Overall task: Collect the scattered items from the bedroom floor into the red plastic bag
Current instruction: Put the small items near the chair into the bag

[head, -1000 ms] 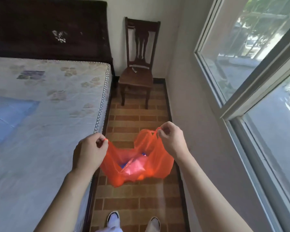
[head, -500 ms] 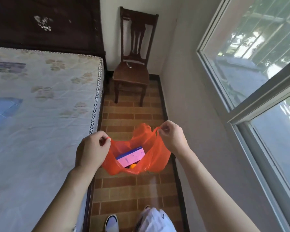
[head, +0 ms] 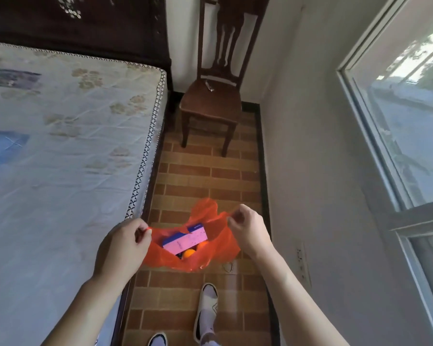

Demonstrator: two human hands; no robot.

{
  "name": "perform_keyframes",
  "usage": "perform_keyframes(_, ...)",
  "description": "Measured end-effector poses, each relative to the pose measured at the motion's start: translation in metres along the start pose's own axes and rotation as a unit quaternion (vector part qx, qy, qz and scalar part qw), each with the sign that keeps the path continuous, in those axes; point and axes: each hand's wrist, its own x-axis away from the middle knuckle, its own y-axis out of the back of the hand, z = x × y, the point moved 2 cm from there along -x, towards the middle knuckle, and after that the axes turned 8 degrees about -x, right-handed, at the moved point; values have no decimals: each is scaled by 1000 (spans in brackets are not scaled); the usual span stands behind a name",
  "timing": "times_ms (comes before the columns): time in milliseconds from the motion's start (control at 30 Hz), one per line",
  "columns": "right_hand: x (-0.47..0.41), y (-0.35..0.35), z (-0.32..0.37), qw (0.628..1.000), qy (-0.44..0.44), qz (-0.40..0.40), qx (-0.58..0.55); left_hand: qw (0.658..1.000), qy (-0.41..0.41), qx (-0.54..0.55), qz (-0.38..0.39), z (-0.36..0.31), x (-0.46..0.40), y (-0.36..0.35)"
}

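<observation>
The red plastic bag (head: 218,255) hangs open between my hands above the brick-patterned floor. My left hand (head: 123,248) pinches its left handle, and my right hand (head: 250,231) pinches its right handle. Inside the bag lies a pink and blue box (head: 185,239) with an orange fruit (head: 189,253) under it; a second orange shows beside it. A small ring-shaped item (head: 227,267) lies on the floor just right of the bag.
A bed with a patterned mattress (head: 60,158) fills the left side. A dark wooden chair (head: 211,101) stands at the far end of the narrow floor strip (head: 210,176). A white wall and a window (head: 410,121) close the right side. My shoes (head: 206,310) are below the bag.
I have stepped forward toward the chair, and the bag has sunk lower and spread wider, showing the box and oranges. Both hands keep hold of the handles.
</observation>
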Motion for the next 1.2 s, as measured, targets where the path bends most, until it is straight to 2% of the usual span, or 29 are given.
perform_keyframes(167, -49, -29, -40, 998, -20, 51, 20, 1000, 13, -7, 22, 11, -30, -56)
perform_keyframes(367, -92, -83, -102, 996, -21, 80, 18, 999, -22, -14, 38, 43, -51, -136)
perform_keyframes(533, -115, -133, -160, 998, -10, 60, 7, 999, -6, -21, 34, 85, -66, -203)
perform_keyframes(733, -132, -182, -234, 1000, 23, 19, 2, 998, -58, 1, 32, 124, -96, -284)
perform_keyframes(800, -138, -195, -254, 998, 64, 0, 13, 996, -83, -18, 27, 129, -104, -307)
perform_keyframes(933, -138, -222, -281, 976, 201, -1, 87, 989, -141, -24, 22, 140, -108, -350)
perform_keyframes(1100, -148, -265, -317, 963, 256, 8, 80, 977, -208, -39, 10, 153, -111, -396)
perform_keyframes(1200, -160, -288, -337, 941, 321, -3, 107, 962, -270, -43, 14, 158, -118, -421)
